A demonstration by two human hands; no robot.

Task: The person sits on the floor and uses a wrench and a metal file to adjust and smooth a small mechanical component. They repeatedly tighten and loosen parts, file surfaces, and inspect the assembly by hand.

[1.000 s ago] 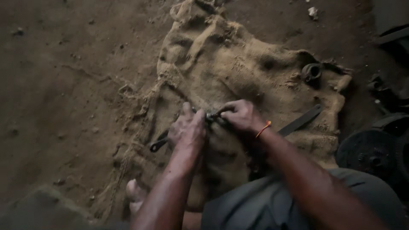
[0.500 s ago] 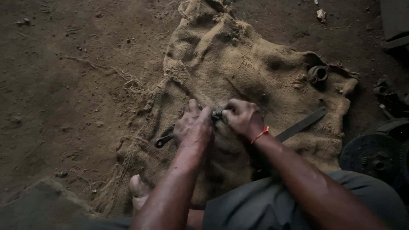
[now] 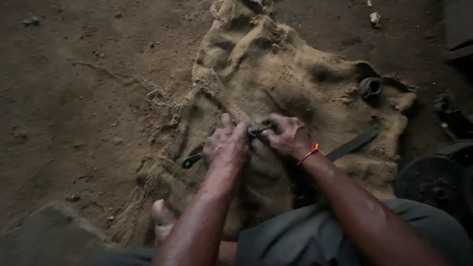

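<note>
**Small part worked over sacking, unfinished**

A small dark part (image 3: 256, 132) is held between both hands above the burlap sack (image 3: 295, 74) on the dirt floor (image 3: 74, 98). The left hand (image 3: 226, 147) is closed around a wrench (image 3: 192, 160); the right hand (image 3: 289, 135) is pinched on the part (details too dark). Work is judged midway.

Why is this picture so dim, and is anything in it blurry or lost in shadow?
Head view: the light is low, warm and soft, with no glare. The burlap sack is lit best. The left hand and right hand look slightly soft, so the small dark part between them is unclear. The round metal disc sinks into shadow at right.
</note>
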